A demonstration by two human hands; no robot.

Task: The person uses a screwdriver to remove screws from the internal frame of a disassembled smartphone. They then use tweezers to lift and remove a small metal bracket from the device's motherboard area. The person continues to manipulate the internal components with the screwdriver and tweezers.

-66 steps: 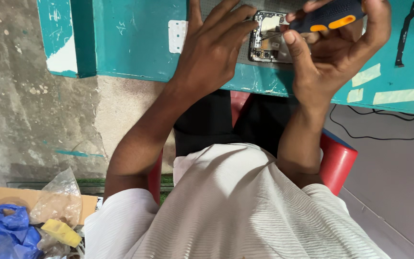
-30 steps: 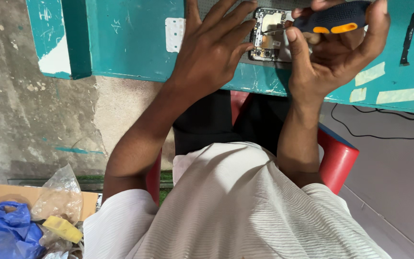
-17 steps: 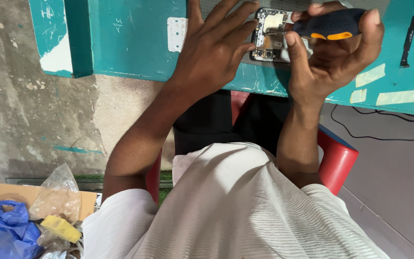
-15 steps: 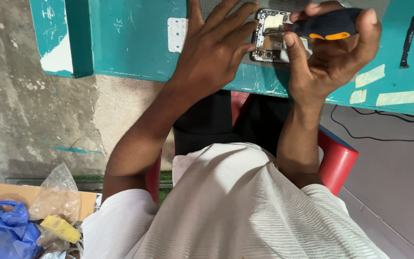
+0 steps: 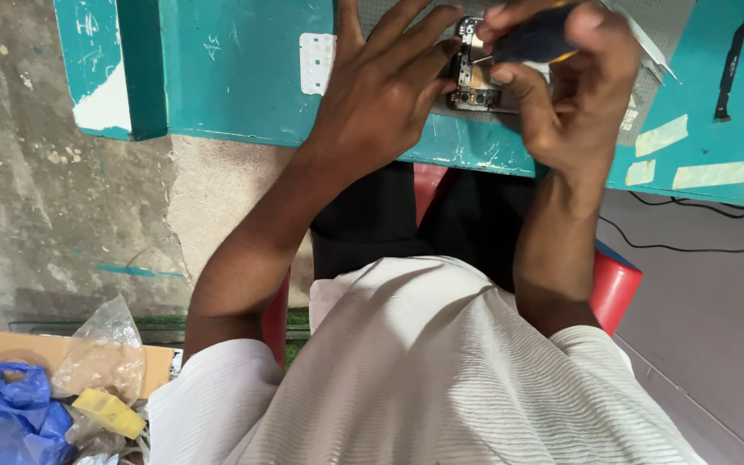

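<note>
An opened phone with its circuit board showing [image 5: 474, 76] lies on a teal table [image 5: 243, 77] near its front edge. My left hand [image 5: 385, 86] rests spread over the phone's left side, with the fingertips pressing on it. My right hand [image 5: 566, 86] grips a screwdriver with a dark blue and orange handle [image 5: 534, 41], and the tip points at the top of the board. Much of the phone is hidden under both hands.
A white sticker [image 5: 315, 62], tape strips [image 5: 660, 136] and a black flex strip [image 5: 736, 58] lie on the table. Black cables [image 5: 691, 245] hang at the right. I sit on a red stool [image 5: 615, 284]. Plastic bags [image 5: 10, 418] and cardboard lie on the concrete floor, lower left.
My right hand has turned the screwdriver, so its handle is now more hidden in the fist and the tip sits on the board. The left hand has stayed on the phone.
</note>
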